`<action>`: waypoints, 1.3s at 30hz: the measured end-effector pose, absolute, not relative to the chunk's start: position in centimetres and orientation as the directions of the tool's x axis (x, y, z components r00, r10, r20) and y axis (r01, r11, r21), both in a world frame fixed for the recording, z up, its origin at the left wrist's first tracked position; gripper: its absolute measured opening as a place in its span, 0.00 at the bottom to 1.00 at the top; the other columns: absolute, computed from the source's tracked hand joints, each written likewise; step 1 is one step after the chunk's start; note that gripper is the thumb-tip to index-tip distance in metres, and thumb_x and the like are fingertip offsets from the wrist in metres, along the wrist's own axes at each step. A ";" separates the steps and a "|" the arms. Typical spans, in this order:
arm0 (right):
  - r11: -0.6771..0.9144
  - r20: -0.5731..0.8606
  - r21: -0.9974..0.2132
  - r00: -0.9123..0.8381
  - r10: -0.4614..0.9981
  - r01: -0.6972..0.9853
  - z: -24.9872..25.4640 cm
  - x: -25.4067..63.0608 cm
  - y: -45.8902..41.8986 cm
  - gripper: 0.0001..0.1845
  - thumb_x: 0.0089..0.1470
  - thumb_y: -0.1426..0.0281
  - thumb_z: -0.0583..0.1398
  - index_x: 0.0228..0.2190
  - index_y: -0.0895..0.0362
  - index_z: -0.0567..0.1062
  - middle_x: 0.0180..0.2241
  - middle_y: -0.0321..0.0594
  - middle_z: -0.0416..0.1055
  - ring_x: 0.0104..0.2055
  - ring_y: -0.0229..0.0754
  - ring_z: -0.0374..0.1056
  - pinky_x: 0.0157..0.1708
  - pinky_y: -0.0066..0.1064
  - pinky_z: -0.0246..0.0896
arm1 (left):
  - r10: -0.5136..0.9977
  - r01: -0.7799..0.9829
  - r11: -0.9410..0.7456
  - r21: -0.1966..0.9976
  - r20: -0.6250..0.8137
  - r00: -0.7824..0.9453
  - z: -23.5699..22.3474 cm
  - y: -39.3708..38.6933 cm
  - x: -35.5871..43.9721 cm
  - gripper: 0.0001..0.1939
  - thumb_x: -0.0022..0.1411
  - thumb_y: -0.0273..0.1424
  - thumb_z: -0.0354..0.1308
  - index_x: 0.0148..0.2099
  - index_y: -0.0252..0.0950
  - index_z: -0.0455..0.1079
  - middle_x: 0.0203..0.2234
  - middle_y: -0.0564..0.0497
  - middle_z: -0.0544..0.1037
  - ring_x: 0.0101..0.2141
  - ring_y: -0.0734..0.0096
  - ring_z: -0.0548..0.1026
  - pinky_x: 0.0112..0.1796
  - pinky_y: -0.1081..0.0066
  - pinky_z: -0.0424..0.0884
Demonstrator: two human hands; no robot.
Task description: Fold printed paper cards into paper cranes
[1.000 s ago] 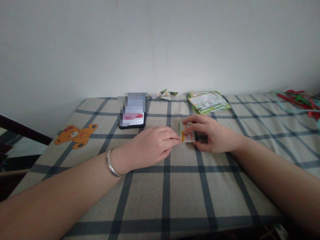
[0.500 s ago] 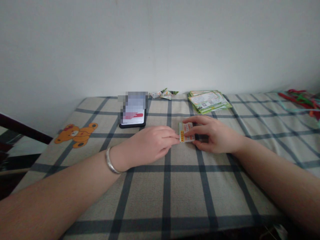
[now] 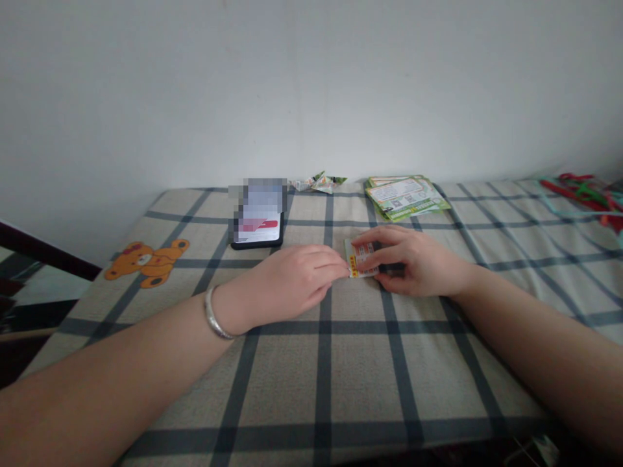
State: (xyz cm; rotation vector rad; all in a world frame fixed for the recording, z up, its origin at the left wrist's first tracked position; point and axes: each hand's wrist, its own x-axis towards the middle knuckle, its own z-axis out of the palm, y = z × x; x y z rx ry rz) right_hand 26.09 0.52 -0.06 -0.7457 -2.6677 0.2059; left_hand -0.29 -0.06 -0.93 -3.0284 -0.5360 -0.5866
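Observation:
A small folded piece of printed paper [image 3: 355,264], white with yellow, green and orange-red print, rests on the checked tablecloth between my hands. My left hand [image 3: 306,275], below a silver bangle [image 3: 215,314], pinches the paper's near left edge with its fingertips; the thumb is hidden. From the right, my right hand [image 3: 406,259] bends its fingers over the paper, with index and middle fingertips on top of it and the thumb at its near edge. Part of the paper is covered by those fingers.
A phone [image 3: 260,217] with a lit screen lies behind my left hand. Crumpled paper [image 3: 321,183] and a stack of green-and-white leaflets [image 3: 406,198] lie by the wall. A flat teddy bear figure [image 3: 148,261] is at left, red and green strips [image 3: 586,193] at far right.
The right fingers have shifted slightly left over the paper. Its left part now sits tilted and less of its orange print shows. The left hand has barely moved.

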 end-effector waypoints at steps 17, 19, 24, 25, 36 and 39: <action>0.866 0.309 -0.204 -0.810 0.499 0.456 0.1 25.9 0.4 0.15 0.54 0.73 0.59 0.42 0.52 0.80 0.53 0.41 0.73 0.55 0.45 0.68 0.56 0.40 0.63 | 0.367 0.410 -0.907 -0.099 0.293 0.883 -0.8 -0.9 0.0 0.17 0.64 0.23 0.51 0.54 0.33 0.68 0.51 0.43 0.73 0.50 0.59 0.72 0.51 0.57 0.72; 0.870 0.309 -0.220 -0.815 0.491 0.441 0.2 26.0 0.5 0.15 0.54 0.73 0.59 0.42 0.53 0.79 0.53 0.42 0.73 0.56 0.44 0.67 0.57 0.40 0.62 | 0.356 0.401 -0.910 -0.101 0.305 0.883 -0.9 -1.0 0.1 0.17 0.63 0.22 0.51 0.54 0.33 0.68 0.52 0.43 0.73 0.51 0.59 0.72 0.53 0.57 0.71; 0.865 0.295 -0.253 -0.817 0.496 0.434 0.0 26.1 0.7 0.15 0.53 0.75 0.59 0.42 0.53 0.78 0.53 0.41 0.72 0.57 0.43 0.66 0.59 0.40 0.61 | 0.354 0.395 -0.915 -0.084 0.308 0.883 -0.8 -0.8 0.2 0.17 0.62 0.21 0.52 0.53 0.33 0.69 0.52 0.42 0.73 0.52 0.61 0.71 0.54 0.59 0.70; 0.864 0.293 -0.255 -0.817 0.497 0.434 0.0 26.1 0.7 0.15 0.52 0.75 0.60 0.42 0.53 0.78 0.53 0.41 0.72 0.57 0.44 0.66 0.59 0.41 0.60 | 0.355 0.396 -0.915 -0.081 0.306 0.883 -0.8 -0.8 0.3 0.17 0.62 0.21 0.52 0.53 0.33 0.69 0.52 0.42 0.73 0.52 0.61 0.71 0.54 0.59 0.70; 0.762 0.335 -0.310 -0.685 0.647 0.568 0.2 27.0 0.5 0.26 0.48 0.67 0.66 0.50 0.56 0.71 0.58 0.53 0.66 0.58 0.52 0.65 0.55 0.46 0.64 | 0.394 0.412 -0.911 0.004 0.304 0.867 -0.8 -0.8 0.1 0.19 0.63 0.22 0.53 0.55 0.36 0.69 0.54 0.45 0.73 0.53 0.62 0.72 0.54 0.59 0.71; 0.791 0.325 -0.261 -0.722 0.611 0.553 0.2 27.4 0.9 0.21 0.50 0.65 0.66 0.47 0.56 0.75 0.55 0.52 0.68 0.56 0.52 0.67 0.54 0.46 0.65 | 0.398 0.413 -0.910 0.013 0.303 0.866 -0.7 -0.8 0.1 0.18 0.63 0.22 0.52 0.55 0.36 0.69 0.54 0.44 0.73 0.54 0.62 0.71 0.55 0.58 0.70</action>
